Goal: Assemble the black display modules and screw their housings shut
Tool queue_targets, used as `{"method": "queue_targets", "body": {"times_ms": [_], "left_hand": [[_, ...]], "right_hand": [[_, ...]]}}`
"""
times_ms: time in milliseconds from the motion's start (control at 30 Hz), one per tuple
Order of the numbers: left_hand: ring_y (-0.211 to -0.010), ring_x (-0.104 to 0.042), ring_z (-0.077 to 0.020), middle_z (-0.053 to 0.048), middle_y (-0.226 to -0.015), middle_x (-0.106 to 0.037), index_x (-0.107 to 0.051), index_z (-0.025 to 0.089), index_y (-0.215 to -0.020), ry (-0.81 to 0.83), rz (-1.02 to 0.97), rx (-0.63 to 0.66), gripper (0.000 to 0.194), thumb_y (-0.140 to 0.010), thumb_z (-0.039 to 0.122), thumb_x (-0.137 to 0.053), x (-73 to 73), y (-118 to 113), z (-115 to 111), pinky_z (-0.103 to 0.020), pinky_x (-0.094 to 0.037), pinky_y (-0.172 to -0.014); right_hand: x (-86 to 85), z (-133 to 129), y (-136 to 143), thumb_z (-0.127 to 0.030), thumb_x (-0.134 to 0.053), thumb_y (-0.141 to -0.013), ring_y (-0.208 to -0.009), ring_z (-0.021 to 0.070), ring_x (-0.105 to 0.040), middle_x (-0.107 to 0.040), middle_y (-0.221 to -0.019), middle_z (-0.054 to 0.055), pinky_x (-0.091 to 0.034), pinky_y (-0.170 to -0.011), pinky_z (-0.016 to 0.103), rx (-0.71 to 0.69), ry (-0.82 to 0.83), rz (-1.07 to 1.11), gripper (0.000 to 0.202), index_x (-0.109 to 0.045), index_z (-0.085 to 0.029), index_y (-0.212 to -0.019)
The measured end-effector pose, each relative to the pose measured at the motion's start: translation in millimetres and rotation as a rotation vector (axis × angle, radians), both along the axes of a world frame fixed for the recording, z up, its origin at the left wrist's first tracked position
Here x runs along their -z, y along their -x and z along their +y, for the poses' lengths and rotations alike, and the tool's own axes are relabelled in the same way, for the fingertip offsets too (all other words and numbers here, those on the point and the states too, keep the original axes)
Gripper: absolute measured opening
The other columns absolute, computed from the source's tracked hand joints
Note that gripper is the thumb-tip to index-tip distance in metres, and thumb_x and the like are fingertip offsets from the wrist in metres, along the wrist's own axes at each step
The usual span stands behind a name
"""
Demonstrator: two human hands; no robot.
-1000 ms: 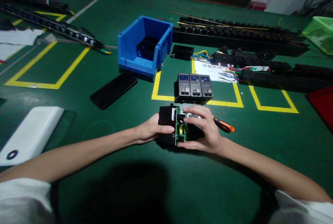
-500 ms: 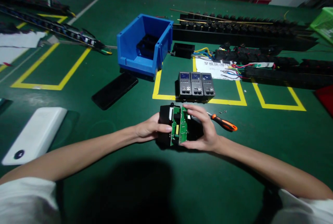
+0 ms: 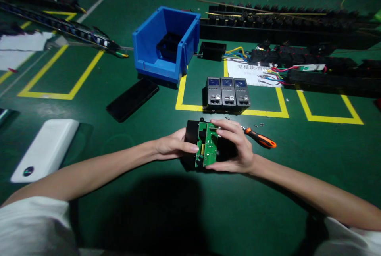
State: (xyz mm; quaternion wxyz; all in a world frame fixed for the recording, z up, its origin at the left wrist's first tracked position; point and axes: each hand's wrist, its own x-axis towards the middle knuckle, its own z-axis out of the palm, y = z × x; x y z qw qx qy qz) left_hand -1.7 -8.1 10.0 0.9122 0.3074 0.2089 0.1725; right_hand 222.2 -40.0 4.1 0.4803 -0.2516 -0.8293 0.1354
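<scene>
Left fingers clasp a black boxy housing, right fingers a flat green circuit board, ideally by its edges.

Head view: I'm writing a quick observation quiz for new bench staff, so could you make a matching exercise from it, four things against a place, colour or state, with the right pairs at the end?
Things
1. Screwdriver
2. Three grey modules
3. Rightmost green board
4. Phone

Place, colour or state
A. Between the blue bin and the left forearm
B. Held in the right hand
C. Orange and black handle
D. Side by side in a row

Pairs: 1-C, 2-D, 3-B, 4-A
</scene>
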Motion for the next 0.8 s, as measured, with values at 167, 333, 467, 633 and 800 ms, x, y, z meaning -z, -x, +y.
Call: {"method": "queue_targets", "body": {"times_ms": [167,333,467,633,800], "left_hand": [[-0.106,-0.067,-0.0239,-0.015,-0.121,-0.067,-0.056,0.016,-0.126,-0.017,-0.004,0.027,0.055,-0.074,0.013,-0.075,0.1,-1.2,-0.6,-0.038,-0.051,-0.095],[-0.108,-0.066,-0.0238,-0.016,-0.123,-0.066,-0.057,0.013,-0.124,-0.008,0.000,0.030,0.054,-0.074,0.015,-0.076,-1.3,-2.3,-0.9,-0.038,-0.050,-0.098],[-0.104,-0.068,-0.0224,-0.015,-0.119,-0.068,-0.058,0.014,-0.123,-0.025,-0.021,0.006,0.049,-0.077,0.015,-0.074,-0.3,-3.2,-3.0,-0.036,-0.051,-0.095],[-0.103,-0.068,-0.0225,-0.014,-0.118,-0.068,-0.055,0.016,-0.126,-0.062,-0.046,-0.049,0.052,-0.078,0.014,-0.073,0.4,-4.6,-5.8,-0.037,-0.051,-0.093],[-0.105,-0.067,-0.0234,-0.016,-0.121,-0.066,-0.052,0.016,-0.129,-0.075,-0.031,-0.061,0.056,-0.077,0.015,-0.074,0.6,-5.2,-6.1,-0.037,-0.051,-0.093]], "right_hand": [[1.3,-0.3,0.5,-0.049,-0.084,-0.063,-0.117,0.0329,-0.059,-0.058,-0.131,0.017,-0.052,-0.091,0.053,0.014,-0.039,0.002,0.094,-0.039,-0.023,-0.141],[0.4,-0.4,0.0,-0.047,-0.086,-0.061,-0.114,0.0333,-0.060,-0.058,-0.129,0.018,-0.052,-0.089,0.052,0.019,-0.072,0.010,0.094,-0.042,-0.020,-0.139],[-1.5,-0.1,0.3,-0.047,-0.085,-0.062,-0.114,0.0333,-0.060,-0.058,-0.130,0.018,-0.051,-0.088,0.052,0.026,-0.069,0.009,0.092,-0.042,-0.020,-0.139],[-1.0,0.0,0.5,-0.047,-0.085,-0.061,-0.114,0.0338,-0.060,-0.058,-0.130,0.018,-0.051,-0.089,0.053,0.021,-0.065,0.012,0.092,-0.043,-0.020,-0.138],[1.2,-0.2,-0.6,-0.049,-0.084,-0.062,-0.114,0.0337,-0.060,-0.058,-0.132,0.016,-0.051,-0.088,0.053,0.034,-0.042,-0.005,0.089,-0.043,-0.024,-0.137]]}}
